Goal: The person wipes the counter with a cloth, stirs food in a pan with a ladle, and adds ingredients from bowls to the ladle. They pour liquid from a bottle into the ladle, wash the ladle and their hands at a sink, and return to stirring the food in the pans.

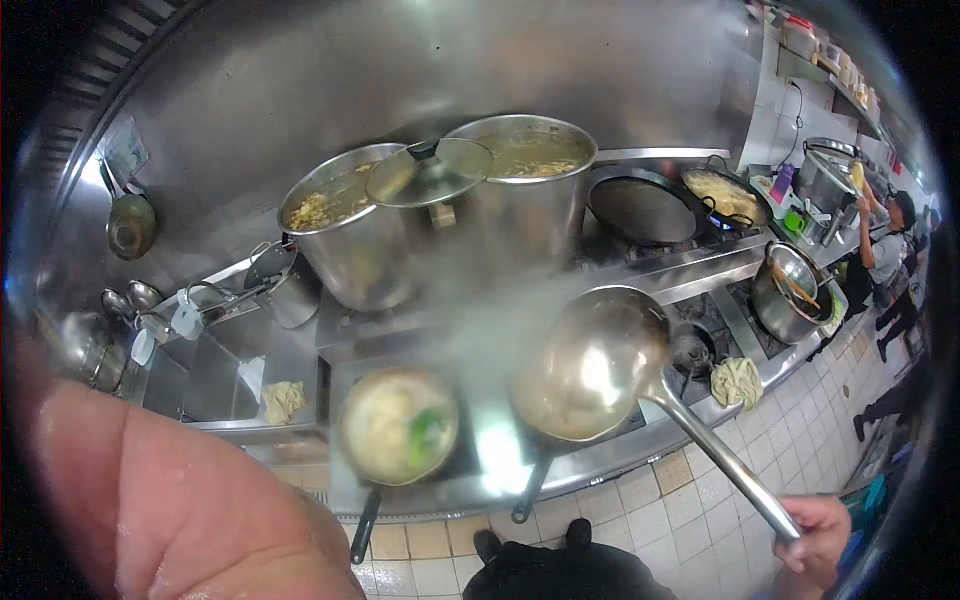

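Note:
My right hand (818,535) is closed around the end of a long-handled steel ladle (605,355). The ladle's bowl is raised in front of the stove and hides most of a pan whose dark handle (530,490) sticks out below it. My left hand (190,500) looms very large at the lower left, close to the camera; its fingertips are out of sight. Beyond it, a small pan (375,475) on the stove holds pale, cloudy soup with green leaves, its black handle pointing toward me. Steam blurs the middle.
Two tall stockpots (365,265) with broth stand at the back, a glass lid (430,175) across their rims. To their right are a dark wok (645,208) and a pan of frying food (722,195). A cloth (737,383) lies on the stove edge. Another person (885,240) stands far right.

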Demonstrator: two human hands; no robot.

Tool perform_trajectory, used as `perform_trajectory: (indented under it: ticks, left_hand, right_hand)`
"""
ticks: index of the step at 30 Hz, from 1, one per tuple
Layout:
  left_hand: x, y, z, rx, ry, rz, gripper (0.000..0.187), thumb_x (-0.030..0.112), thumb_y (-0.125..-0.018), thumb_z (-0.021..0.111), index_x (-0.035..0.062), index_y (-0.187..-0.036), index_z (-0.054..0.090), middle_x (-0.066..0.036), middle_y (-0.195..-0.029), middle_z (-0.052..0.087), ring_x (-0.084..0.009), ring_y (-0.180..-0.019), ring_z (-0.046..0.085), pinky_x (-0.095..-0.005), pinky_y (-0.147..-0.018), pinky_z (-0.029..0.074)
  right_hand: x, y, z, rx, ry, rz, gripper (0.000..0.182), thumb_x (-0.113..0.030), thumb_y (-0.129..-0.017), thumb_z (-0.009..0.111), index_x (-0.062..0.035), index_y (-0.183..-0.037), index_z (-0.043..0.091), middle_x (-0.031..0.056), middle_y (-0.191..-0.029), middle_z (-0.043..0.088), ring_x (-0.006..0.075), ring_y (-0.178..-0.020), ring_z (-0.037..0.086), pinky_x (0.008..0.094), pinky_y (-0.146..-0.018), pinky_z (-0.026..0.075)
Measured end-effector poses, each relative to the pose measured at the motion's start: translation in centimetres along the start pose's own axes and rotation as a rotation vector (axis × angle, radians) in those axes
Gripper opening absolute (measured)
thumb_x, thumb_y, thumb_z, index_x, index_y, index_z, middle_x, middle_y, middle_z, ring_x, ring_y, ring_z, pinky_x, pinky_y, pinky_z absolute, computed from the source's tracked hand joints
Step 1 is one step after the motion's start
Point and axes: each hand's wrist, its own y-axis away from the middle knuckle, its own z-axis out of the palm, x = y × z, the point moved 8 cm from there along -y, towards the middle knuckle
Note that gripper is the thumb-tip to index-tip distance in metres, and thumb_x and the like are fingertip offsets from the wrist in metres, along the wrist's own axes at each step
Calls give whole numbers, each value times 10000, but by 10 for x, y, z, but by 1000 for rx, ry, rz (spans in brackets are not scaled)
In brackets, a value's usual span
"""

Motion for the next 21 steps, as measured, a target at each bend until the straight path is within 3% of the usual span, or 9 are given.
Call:
perform_trajectory:
  ticks: [2, 3, 5, 6, 8, 9, 14, 21]
  left_hand:
    - [-2, -2, 0, -2, -7, -1, 429, 96, -802, 678, 0, -1191, 527, -285, -1324, 480, -410, -1225, 491, -500, -1045, 398]
    - [-3, -2, 1, -5, -10, 1, 428, 96, -802, 678, 0, -1190, 527, -285, -1323, 480, -410, -1224, 491, -500, -1045, 399]
    - [-3, -2, 2, -9, -14, 0, 427, 94, -802, 678, 0, -1189, 526, -284, -1323, 481, -410, -1222, 493, -500, -1044, 400]
    - [-4, -3, 2, -11, -18, 1, 426, 93, -802, 678, 0, -1188, 526, -284, -1323, 481, -409, -1221, 493, -500, -1044, 400]
    - [-5, -4, 4, -17, -23, 1, 425, 91, -801, 678, 0, -1187, 526, -283, -1322, 481, -409, -1219, 495, -500, -1043, 401]
    - [-5, -4, 4, -18, -29, 2, 424, 91, -801, 678, 0, -1187, 526, -283, -1322, 481, -409, -1218, 496, -500, -1043, 402]
    - [-5, -7, 5, -19, -41, 6, 420, 87, -801, 679, 1, -1183, 526, -281, -1321, 482, -408, -1214, 499, -500, -1042, 404]
    - [-6, -10, 6, -24, -56, 5, 416, 81, -801, 679, 1, -1179, 525, -278, -1320, 483, -407, -1208, 504, -500, -1040, 407]
  right_hand:
    - [5, 18, -9, -326, -11, 254, 587, -104, -786, 675, 164, -1266, 470, 56, -636, 555, 42, -471, 476, 179, -428, 342]
    - [18, 38, -31, -320, -4, 386, 606, -83, -756, 679, 162, -1269, 471, 55, -636, 561, 47, -464, 483, 187, -413, 337]
    - [4, 61, -40, -420, 252, 84, 706, -189, -840, 707, 128, -1368, 361, 64, -1025, 585, 120, -832, 561, 262, -721, 478]
    - [-2, 68, -49, -424, 248, 80, 706, -189, -840, 707, 128, -1368, 361, 64, -1025, 585, 120, -832, 561, 262, -721, 478]
    - [-9, 74, -34, -535, 190, 464, 653, -199, -855, 694, 105, -1357, 407, 78, -1025, 600, 124, -810, 571, 277, -738, 483]
    - [-8, 85, -28, -292, 632, 110, 646, -194, -868, 680, 96, -1370, 395, 71, -1010, 602, 120, -799, 571, 284, -745, 486]
    - [-20, 84, -14, -336, 516, 244, 665, -199, -873, 675, 83, -1388, 362, 88, -1047, 596, 138, -839, 576, 287, -766, 488]
    - [-20, 79, -16, -357, 501, 274, 694, -208, -881, 668, 65, -1413, 315, 112, -1099, 588, 164, -895, 582, 292, -795, 492]
